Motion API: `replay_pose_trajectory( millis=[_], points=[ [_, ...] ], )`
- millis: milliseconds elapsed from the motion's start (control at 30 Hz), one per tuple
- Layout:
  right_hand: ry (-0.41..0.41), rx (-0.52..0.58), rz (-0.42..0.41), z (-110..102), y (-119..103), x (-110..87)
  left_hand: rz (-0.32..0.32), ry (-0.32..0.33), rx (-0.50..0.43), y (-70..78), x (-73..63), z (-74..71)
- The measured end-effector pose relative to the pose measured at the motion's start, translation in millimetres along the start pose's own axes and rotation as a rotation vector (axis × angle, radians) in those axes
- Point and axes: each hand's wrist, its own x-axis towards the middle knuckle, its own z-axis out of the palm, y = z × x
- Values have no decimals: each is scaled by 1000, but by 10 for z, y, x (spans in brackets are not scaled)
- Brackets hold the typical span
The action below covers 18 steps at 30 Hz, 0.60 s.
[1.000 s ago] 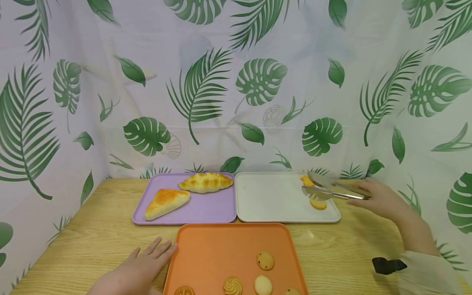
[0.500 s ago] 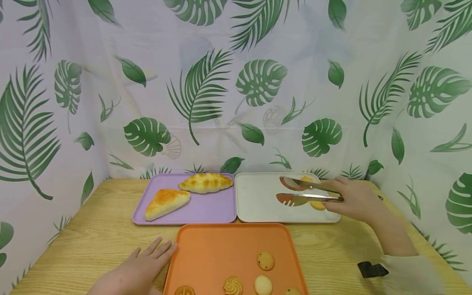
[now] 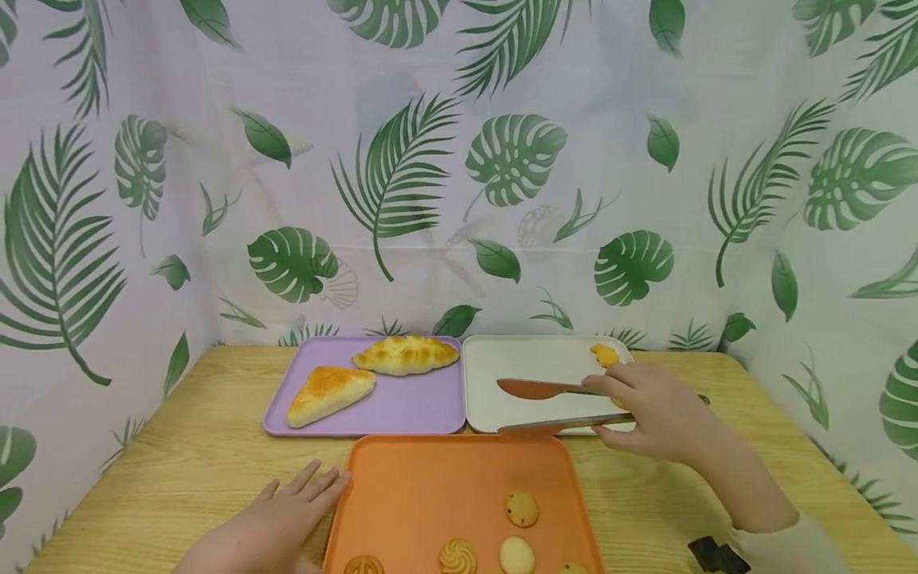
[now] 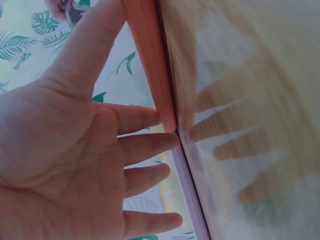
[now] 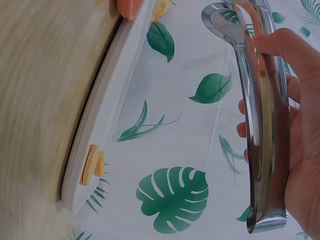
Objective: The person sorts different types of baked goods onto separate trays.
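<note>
Metal tongs (image 3: 534,389) are held in my right hand (image 3: 656,410) over the front of the white tray (image 3: 502,355). Their two ends stand apart with nothing between them and reflect orange. In the right wrist view, thumb and fingers grip the tongs (image 5: 254,150) along their arms. A yellow biscuit (image 3: 605,354) lies at the white tray's back right; another beside it is mostly hidden by my right hand. My left hand (image 3: 268,522) is spread with straight fingers, its fingertips at the left rim of the orange tray (image 3: 430,470).
On the orange tray are a speckled cookie (image 3: 521,509), a swirl cookie (image 3: 457,556), a plain round one (image 3: 517,555) and others cut off by the frame. A purple tray (image 3: 423,406) bears a triangular bread (image 3: 330,395) and a braided bread (image 3: 406,355). A leaf-patterned cloth (image 3: 445,183) stands behind.
My right hand has brought the tongs left and nearer to me, from over the biscuits to the white tray's front edge. The left hand keeps its place at the orange tray.
</note>
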Motion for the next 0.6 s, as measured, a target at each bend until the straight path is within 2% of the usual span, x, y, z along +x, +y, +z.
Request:
replay_pose_trajectory(
  millis=[133,333,600],
  points=[
    [-38,13,-2,-54,-105,-76,3,-7,-9,5,4,4],
    [-114,26,49,-124,-221,-239,-25,-43,-43,-9,29,-10],
    [-216,172,94,-127,-305,-346,-17,-36,-48,-12,20,5]
  ],
)
